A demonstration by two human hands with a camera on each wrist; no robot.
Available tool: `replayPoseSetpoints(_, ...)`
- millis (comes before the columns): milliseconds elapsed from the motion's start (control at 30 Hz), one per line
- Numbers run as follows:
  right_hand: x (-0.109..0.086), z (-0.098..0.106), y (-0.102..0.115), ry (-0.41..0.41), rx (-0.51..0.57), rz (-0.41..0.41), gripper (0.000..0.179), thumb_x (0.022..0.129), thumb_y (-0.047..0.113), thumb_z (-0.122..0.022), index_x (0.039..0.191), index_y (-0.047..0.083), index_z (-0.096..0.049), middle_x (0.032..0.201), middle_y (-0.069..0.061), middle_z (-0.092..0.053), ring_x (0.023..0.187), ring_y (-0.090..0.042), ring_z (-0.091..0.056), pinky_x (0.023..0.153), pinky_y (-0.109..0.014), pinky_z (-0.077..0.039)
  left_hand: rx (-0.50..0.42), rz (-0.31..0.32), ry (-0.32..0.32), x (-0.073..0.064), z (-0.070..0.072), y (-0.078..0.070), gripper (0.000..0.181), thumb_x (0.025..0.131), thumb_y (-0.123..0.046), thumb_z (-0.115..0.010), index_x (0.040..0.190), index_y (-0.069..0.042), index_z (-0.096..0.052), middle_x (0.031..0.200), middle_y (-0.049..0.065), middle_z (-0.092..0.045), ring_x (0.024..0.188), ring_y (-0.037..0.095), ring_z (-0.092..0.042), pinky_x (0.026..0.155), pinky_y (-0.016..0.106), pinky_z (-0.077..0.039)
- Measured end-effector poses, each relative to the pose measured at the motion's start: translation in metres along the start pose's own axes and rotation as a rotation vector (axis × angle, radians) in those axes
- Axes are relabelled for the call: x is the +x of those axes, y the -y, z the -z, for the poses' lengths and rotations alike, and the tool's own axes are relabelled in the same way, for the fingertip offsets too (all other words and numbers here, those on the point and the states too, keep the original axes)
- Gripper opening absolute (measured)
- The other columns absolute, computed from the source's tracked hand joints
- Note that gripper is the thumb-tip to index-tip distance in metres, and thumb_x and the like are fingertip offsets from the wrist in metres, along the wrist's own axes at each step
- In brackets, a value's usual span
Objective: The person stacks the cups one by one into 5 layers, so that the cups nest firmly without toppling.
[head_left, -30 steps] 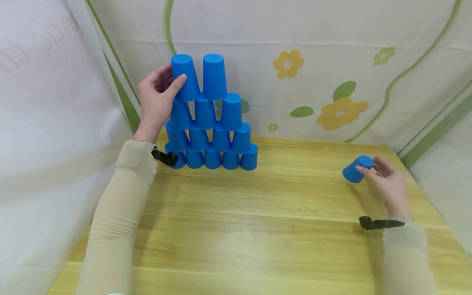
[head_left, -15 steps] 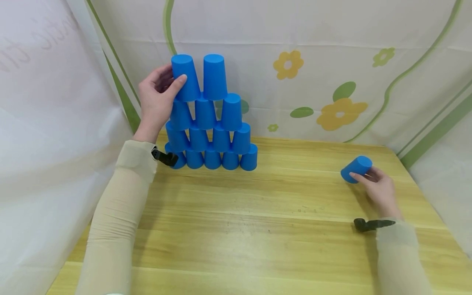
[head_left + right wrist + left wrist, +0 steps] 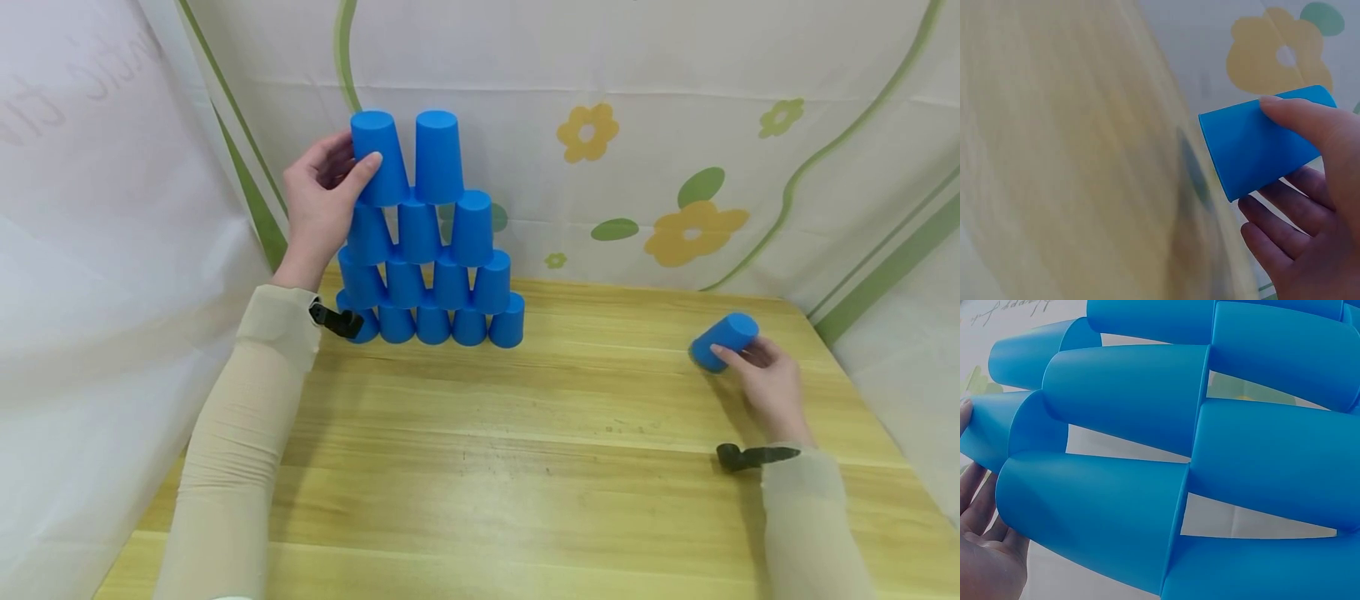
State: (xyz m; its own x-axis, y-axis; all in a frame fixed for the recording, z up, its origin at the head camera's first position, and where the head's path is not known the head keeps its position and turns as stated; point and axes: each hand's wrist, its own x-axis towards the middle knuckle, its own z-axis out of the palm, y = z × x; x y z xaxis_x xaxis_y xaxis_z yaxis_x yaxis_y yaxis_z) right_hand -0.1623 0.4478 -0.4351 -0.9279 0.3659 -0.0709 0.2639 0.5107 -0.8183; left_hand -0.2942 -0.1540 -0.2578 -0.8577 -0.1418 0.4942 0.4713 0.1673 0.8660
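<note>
On the left of the head view rises a pyramid of upside-down blue cups (image 3: 432,323), with two cups on its top level. My left hand (image 3: 318,196) grips the left top cup (image 3: 381,167) between thumb and fingers, and that cup sits on the row below. Beside it stands the other top cup (image 3: 438,158). Far to the right, my right hand (image 3: 768,387) holds a single blue cup (image 3: 726,340), tilted with its base up and to the right, close over the table. In the right wrist view the thumb lies along one side of this cup (image 3: 1260,140), fingers beneath.
A wooden table (image 3: 487,467) carries the pyramid. Behind it hangs a white curtain (image 3: 525,50) with flower prints, and another white sheet (image 3: 112,250) closes the left side. Each wrist wears a black strap with a camera.
My right hand has moved slightly left and closer round its cup, which has tilted more. The left hand and the pyramid have stayed in place.
</note>
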Motion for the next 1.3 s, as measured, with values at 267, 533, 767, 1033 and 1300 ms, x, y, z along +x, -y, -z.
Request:
replayPoseSetpoints(267,-0.004,0.0,0.027,-0.03,-0.014,0.097,0.081,0.093,0.049,-0.072,0.156,0.01,-0.041,0.148,-0.019,-0.051,0.123,-0.015,-0.054,0.088,-0.011,-0.046,0.0,0.001,-0.003,0.0,0.0,0.0,0.047,0.094,-0.032,-0.075,0.137,-0.015,-0.065,0.133,0.0,-0.065,0.119,0.02,-0.062,0.105,0.032,-0.046)
replayPoseSetpoints(533,-0.01,-0.003,0.06,-0.034,-0.036,0.182,0.075,0.093,0.048,-0.073,0.154,0.014,-0.046,0.145,-0.017,-0.054,0.123,-0.018,-0.054,0.094,-0.018,-0.048,0.008,0.001,-0.002,0.0,0.0,-0.002,0.048,0.094,-0.033,-0.076,0.137,-0.016,-0.065,0.133,0.0,-0.065,0.119,0.02,-0.061,0.105,0.032,-0.046)
replayPoseSetpoints(767,-0.018,-0.011,0.089,-0.025,-0.014,0.237,0.072,0.093,0.043,-0.075,0.153,0.013,-0.048,0.146,-0.019,-0.052,0.129,-0.027,-0.053,0.1,-0.021,-0.047,0.013,0.003,0.002,-0.001,-0.001,-0.003,0.051,0.093,-0.034,-0.076,0.139,-0.017,-0.063,0.135,0.0,-0.065,0.12,0.019,-0.061,0.106,0.033,-0.045)
replayPoseSetpoints(1033,-0.025,-0.027,0.119,-0.031,-0.004,0.352,0.069,0.092,0.039,-0.078,0.149,0.011,-0.052,0.143,-0.015,-0.057,0.128,-0.03,-0.054,0.109,-0.038,-0.044,0.036,0.012,0.002,-0.005,-0.003,-0.008,0.053,0.093,-0.032,-0.076,0.141,-0.014,-0.061,0.136,0.001,-0.064,0.12,0.02,-0.061,0.105,0.033,-0.046)
replayPoseSetpoints(1300,-0.034,-0.058,0.145,0.01,0.052,0.528,0.056,0.091,0.021,-0.081,0.14,0.005,-0.059,0.133,-0.013,-0.062,0.118,-0.018,-0.059,0.104,-0.036,-0.048,0.013,-0.001,0.011,-0.001,-0.001,-0.001,0.053,0.092,-0.034,-0.078,0.14,-0.017,-0.063,0.134,0.0,-0.065,0.119,0.02,-0.061,0.104,0.033,-0.047)
